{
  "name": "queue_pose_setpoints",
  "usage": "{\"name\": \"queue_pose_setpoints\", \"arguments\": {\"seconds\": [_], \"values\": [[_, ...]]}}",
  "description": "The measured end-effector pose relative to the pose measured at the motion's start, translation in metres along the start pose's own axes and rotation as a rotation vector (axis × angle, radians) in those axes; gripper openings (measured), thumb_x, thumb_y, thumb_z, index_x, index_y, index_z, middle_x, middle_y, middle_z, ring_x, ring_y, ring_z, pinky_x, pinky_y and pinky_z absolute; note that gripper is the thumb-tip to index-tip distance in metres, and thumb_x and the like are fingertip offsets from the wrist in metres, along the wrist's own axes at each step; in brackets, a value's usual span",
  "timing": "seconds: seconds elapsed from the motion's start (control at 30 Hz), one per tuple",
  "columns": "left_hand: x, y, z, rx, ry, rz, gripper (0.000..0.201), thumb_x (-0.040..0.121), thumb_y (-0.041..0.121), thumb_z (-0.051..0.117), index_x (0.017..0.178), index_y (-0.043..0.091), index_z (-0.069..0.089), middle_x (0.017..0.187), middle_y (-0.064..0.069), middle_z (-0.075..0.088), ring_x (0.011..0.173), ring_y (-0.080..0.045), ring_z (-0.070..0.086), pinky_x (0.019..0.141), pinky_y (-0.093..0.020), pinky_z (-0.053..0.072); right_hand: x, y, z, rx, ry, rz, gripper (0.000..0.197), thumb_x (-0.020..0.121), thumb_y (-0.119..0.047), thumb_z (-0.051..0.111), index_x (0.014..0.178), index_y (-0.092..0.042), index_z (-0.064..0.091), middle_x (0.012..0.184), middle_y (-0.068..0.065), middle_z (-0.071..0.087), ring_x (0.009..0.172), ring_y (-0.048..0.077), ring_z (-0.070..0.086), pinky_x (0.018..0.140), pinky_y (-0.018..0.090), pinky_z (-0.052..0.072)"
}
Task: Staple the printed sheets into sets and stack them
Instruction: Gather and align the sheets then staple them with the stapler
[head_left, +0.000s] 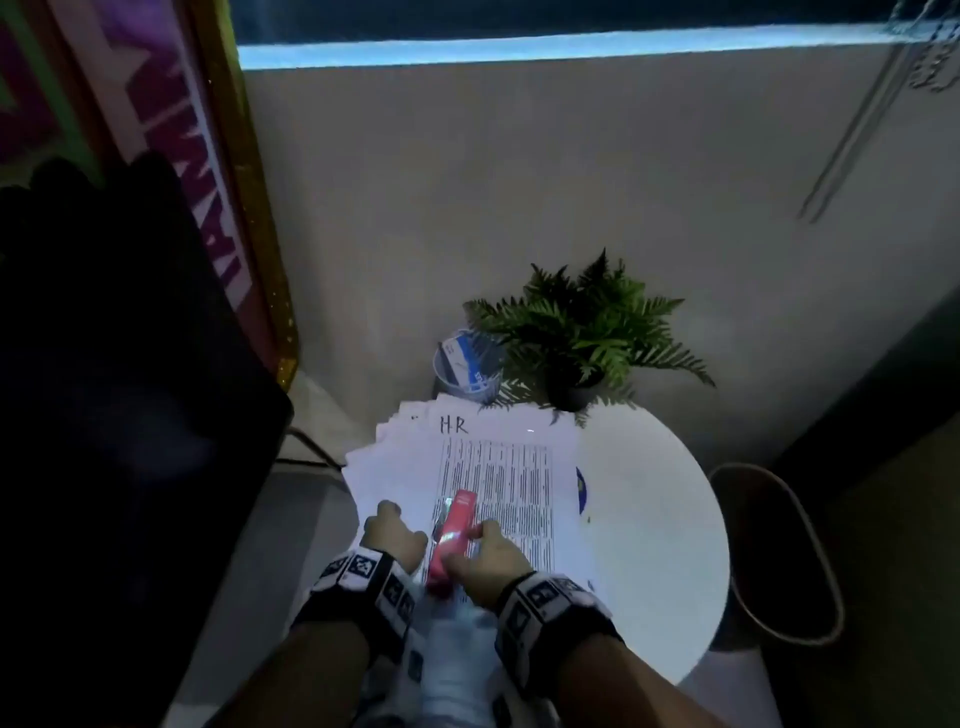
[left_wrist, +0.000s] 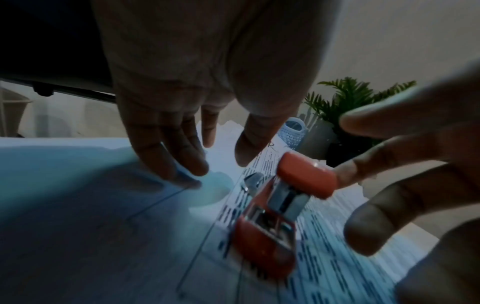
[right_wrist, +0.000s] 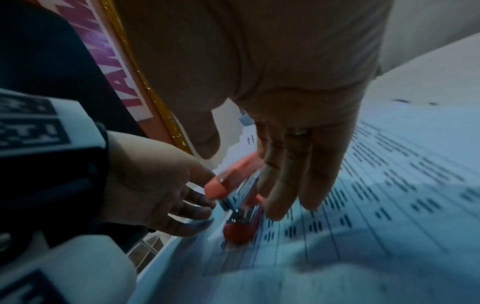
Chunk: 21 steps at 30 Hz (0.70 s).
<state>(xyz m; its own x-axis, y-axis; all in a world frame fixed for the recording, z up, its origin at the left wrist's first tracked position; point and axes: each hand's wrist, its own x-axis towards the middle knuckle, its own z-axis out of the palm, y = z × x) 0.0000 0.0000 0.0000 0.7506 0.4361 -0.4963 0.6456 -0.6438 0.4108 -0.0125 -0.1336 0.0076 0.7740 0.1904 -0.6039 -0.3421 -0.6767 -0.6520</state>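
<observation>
Lying open on the printed sheets, the red stapler is touching the right hand, its grip relaxed; the left hand is pressing the paper, fingers straight.

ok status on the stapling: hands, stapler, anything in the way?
Left hand open, fingers on the sheets. Right hand open, fingers beside the red stapler, which lies hinged open on the top sheet. Nothing in the way.

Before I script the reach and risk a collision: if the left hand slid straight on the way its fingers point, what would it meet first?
Probably only the printed paper sheets under the left hand; the red stapler lies beside its path. Depth is uncertain.
</observation>
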Motion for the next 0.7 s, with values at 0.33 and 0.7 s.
{"name": "queue_pose_setpoints", "arguments": {"seconds": [0.33,0.7], "values": [[0.005,-0.016,0.007,0.022,-0.042,0.022,0.041,0.080,0.015,0.068,0.112,0.008,0.045,0.111,-0.012,0.058,0.104,-0.028,0.058,0.075,-0.027,0.039,0.019,-0.016,0.014,0.314,0.034,0.193,0.062,0.052,-0.038,0.069,0.106,-0.010,0.054,0.090,0.006,0.068,0.074,0.023,0.066,0.064,0.031,0.053],[-0.001,-0.029,0.002,-0.044,-0.094,0.284,0.042,0.085,0.017,0.063,0.058,0.019,0.030,0.058,0.003,0.029,0.055,-0.014,0.030,0.057,-0.027,0.025,0.002,0.031,-0.046,0.456,0.226,0.154,0.033,0.086,-0.031,0.053,0.102,-0.003,0.059,0.082,0.008,0.064,0.067,0.022,0.061,0.065,0.032,0.054]]}}
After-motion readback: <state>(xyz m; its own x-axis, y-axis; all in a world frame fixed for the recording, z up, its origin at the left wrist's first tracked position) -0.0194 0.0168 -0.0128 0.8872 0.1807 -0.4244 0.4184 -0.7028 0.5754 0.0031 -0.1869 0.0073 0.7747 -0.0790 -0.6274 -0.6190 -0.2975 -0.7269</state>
